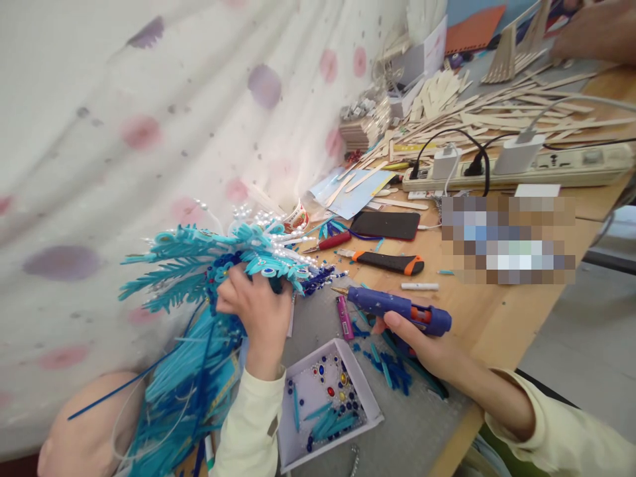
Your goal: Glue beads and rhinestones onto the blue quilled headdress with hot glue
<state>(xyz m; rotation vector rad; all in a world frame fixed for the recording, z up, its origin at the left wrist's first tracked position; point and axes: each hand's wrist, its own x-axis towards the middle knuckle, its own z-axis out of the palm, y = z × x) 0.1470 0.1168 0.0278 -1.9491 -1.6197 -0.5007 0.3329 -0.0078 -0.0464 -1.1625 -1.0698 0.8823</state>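
Observation:
My left hand (261, 301) is wrapped round the underside of a turquoise and blue headdress (173, 255), made of feathery pieces, flowers and strings of white pearl beads. In my right hand (407, 334) is a blue hot glue gun (382, 303), its metal nozzle pointing left at the headdress, a small gap away. My fingers close round its handle, which is partly hidden. Below and between my hands lies a white box (370, 424) holding blue beads, red and yellow gems and turquoise strips. A pink lighter (344, 318) rests under the glue gun's nozzle.
A utility knife (382, 260), red-handled pliers (334, 241) and a black phone (385, 226) lie behind the glue gun. A power strip (571, 171) with cords and many wooden sticks (447, 99) fill the back. Another person's hand (596, 33) is at top right. A mannequin head (92, 424) stands lower left.

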